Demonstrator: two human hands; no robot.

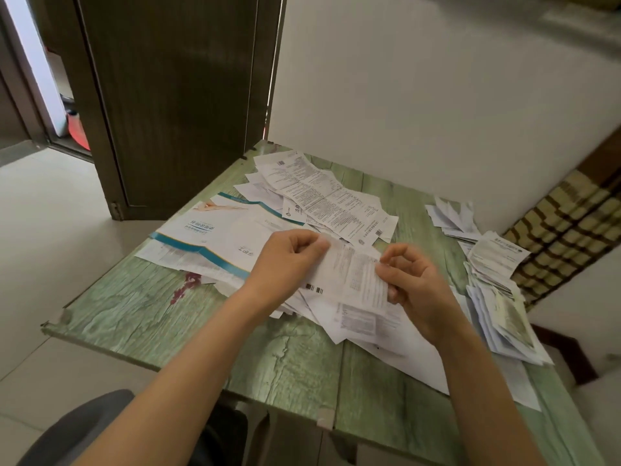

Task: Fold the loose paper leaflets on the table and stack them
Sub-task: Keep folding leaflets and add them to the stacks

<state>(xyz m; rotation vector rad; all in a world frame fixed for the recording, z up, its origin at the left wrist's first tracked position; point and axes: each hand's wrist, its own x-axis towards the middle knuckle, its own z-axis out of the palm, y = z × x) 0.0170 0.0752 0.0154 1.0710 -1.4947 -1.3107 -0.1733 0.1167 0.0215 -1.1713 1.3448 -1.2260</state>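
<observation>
**One leaflet being pinched above the loose heap**

The far left of the scene is being filled by a dark folding door [174, 95], and the far right by a pale wall [437, 95]. Below them, a green wood-grain surface [141, 307] is being covered across its middle by a heap of loose leaflets [363, 324], spread from the far edge down toward the near right. On the left of that heap, a large blue-trimmed brochure [218, 230] is being supported open and flat. At the far side, a long printed sheet [329, 196] is being carried on top of the other papers. The right edge of the surface is being occupied by a stack of folded leaflets [504, 311], fanned and leaning somewhat. The far right corner is being taken up by a smaller bunch of folded papers [453, 216].

Just above the middle of the heap, a single printed leaflet [356, 270] is being held between both hands. Its far left corner is being pinched by the curled fingers and thumb of the left hand [285, 260]. Its right edge is being gripped by the curled fingers of the right hand [416, 284]. The sheet is being held roughly flat between them, with a barcode showing at its near left. A small red stain [184, 287] is being shown on the bare surface, left of the heap.
</observation>
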